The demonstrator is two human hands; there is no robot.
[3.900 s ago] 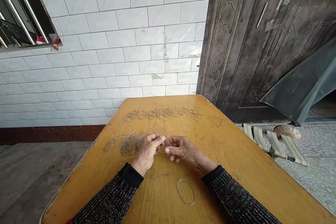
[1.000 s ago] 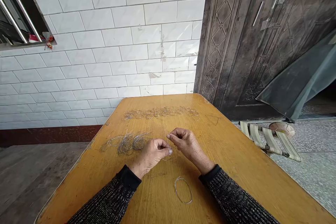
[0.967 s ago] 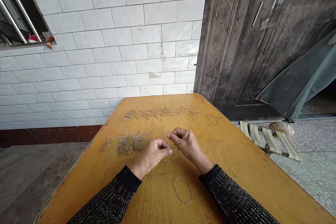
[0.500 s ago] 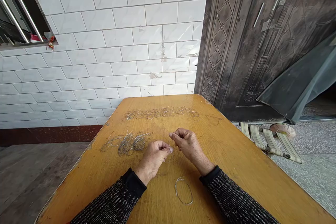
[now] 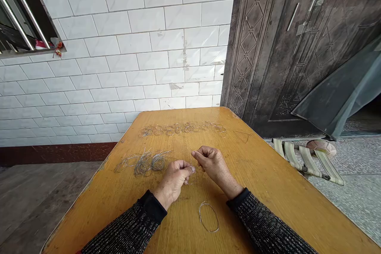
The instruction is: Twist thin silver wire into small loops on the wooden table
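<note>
My left hand (image 5: 177,176) is closed in a pinch on a thin wire (image 5: 191,183), part of which curves below the fingertips. Just to its right and slightly higher, my right hand (image 5: 211,162) pinches with thumb and forefinger on the same fine wire, as far as I can make out. Both hands are held over the wooden table (image 5: 256,206). Closer to me, between my forearms, lies a single wire loop (image 5: 208,217). A heap of coiled wires (image 5: 145,163) rests left of my left hand. Farther back stretches a row of wire rings (image 5: 183,128).
A bent wire piece (image 5: 244,136) lies near the table's right edge. White wall tiles (image 5: 154,59) rise behind the table, with a dark carved door (image 5: 268,67) on the right. A low strap stool (image 5: 306,162) and a ball (image 5: 321,148) are on the floor at right.
Almost nothing differs. Both hands keep their pinch, with only a very slight shift of the left fingers.
</note>
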